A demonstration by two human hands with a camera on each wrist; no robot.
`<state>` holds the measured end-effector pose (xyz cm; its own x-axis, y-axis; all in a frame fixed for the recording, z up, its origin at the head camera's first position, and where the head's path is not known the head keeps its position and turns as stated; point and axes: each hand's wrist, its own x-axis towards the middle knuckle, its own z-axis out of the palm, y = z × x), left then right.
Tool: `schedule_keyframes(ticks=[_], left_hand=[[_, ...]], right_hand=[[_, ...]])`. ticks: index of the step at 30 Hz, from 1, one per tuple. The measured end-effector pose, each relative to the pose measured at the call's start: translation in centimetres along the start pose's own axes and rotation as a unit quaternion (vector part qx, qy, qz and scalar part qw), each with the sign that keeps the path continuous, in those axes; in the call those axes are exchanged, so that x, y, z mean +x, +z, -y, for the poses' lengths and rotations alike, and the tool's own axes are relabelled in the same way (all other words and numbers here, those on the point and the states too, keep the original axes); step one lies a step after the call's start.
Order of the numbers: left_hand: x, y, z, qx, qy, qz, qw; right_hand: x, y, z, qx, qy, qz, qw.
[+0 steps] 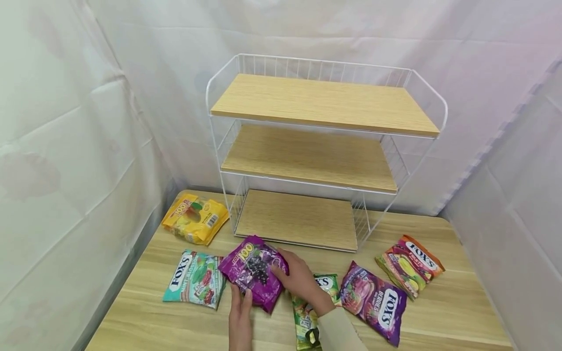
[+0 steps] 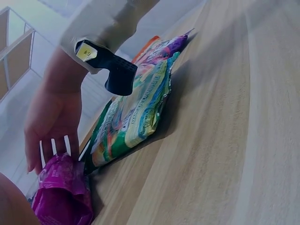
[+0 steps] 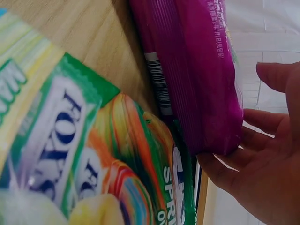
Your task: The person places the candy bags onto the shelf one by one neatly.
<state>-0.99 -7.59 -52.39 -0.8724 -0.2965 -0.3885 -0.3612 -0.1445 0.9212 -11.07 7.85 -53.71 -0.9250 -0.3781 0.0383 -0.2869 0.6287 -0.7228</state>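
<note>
A purple bag of grape candy [image 1: 256, 273] is tilted up off the table in the middle, between both hands. My left hand [image 1: 240, 317] touches its lower left edge with the thumb and fingertips. My right hand [image 1: 300, 278] is at its right side, thumb over the front in the head view. In the right wrist view, the right hand's [image 3: 267, 140] fingertips touch the bag's [image 3: 197, 79] edge and the thumb stands apart. The left wrist view shows only a sliver of the left hand [image 2: 14, 206]. A green Fox's bag [image 1: 305, 317] lies partly under the right forearm.
A white wire rack with three wooden shelves [image 1: 325, 105] stands behind. On the table [image 1: 197, 331] lie a yellow mango candy bag [image 1: 195, 218], a teal Fox's bag [image 1: 195, 279], a purple Fox's berries bag [image 1: 373, 302] and a red-orange Fox's fruits bag [image 1: 410, 265]. White cloth walls [image 1: 518, 195] surround it.
</note>
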Motion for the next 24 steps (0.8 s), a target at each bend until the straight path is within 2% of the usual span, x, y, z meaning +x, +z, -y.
schedule_keyframes(ticks=[4, 14, 24], left_hand=[[0.1, 0.0, 0.4, -0.029, 0.0, 0.003, 0.9996], [0.6, -0.2, 0.7, -0.075, -0.007, 0.022, 0.9969], [1.4, -0.6, 0.3, -0.079, -0.001, 0.039, 0.9961]], right_hand=[[-0.1, 0.0, -0.2, -0.021, -0.014, 0.018, 0.9995], [-0.7, -0.5, -0.3, -0.027, -0.003, 0.024, 0.9993], [-1.4, -0.3, -0.1, -0.036, 0.01, 0.036, 0.9987]])
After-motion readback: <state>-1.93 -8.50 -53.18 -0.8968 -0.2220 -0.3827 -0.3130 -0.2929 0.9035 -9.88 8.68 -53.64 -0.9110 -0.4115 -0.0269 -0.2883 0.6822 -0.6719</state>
